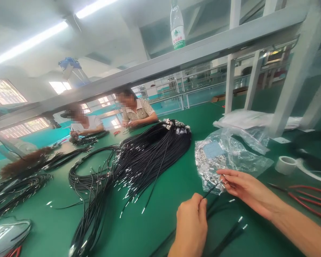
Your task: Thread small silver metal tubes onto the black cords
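My left hand [191,223] is closed in a pinch on a thin black cord [210,191] that runs up to the right. My right hand [242,189] pinches the cord's tip, where a small metal end piece sits, right beside a clear plastic bag of small silver metal parts [216,160]. More black cords with metal tips [230,233] lie under and between my hands on the green table [163,200].
A large bundle of black cords [147,153] spreads over the table's middle and left. A tape roll [286,165] and red-handled tools [307,201] lie right. Two other people sit working at the far side. A grey frame beam with a bottle [177,25] runs overhead.
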`<state>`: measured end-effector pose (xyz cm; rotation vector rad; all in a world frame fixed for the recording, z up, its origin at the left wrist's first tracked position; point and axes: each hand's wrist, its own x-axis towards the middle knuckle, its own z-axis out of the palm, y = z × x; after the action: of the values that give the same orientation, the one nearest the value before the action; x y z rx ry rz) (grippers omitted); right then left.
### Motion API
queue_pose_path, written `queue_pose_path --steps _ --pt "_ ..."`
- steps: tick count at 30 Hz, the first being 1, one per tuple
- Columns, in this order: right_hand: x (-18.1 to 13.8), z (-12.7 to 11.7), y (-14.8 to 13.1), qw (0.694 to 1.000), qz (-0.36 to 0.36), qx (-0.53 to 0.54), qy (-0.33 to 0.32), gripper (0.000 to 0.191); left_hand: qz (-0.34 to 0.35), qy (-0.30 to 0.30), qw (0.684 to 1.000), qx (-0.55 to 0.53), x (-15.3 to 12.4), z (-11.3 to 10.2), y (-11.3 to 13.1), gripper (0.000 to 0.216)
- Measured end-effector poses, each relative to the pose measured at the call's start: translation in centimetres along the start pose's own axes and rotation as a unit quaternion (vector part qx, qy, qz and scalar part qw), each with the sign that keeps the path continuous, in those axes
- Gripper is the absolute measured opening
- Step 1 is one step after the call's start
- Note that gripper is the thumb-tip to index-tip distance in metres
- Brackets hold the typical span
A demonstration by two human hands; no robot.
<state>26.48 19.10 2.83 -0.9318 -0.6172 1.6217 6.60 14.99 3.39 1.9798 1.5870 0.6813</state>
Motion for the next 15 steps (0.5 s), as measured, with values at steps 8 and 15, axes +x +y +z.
queue_pose_path --steps 8,15 --pt "-0.57 0.25 0.25 0.996 0.012 -0.062 -0.061 0.048 -0.006 0.009 0.998 0.066 -0.03 -0.43 0.18 0.024" --pt "-0.56 0.54 0.18 0.999 0.021 -0.015 -0.044 0.035 -0.012 0.011 0.996 0.087 -0.21 -0.63 0.20 0.026"
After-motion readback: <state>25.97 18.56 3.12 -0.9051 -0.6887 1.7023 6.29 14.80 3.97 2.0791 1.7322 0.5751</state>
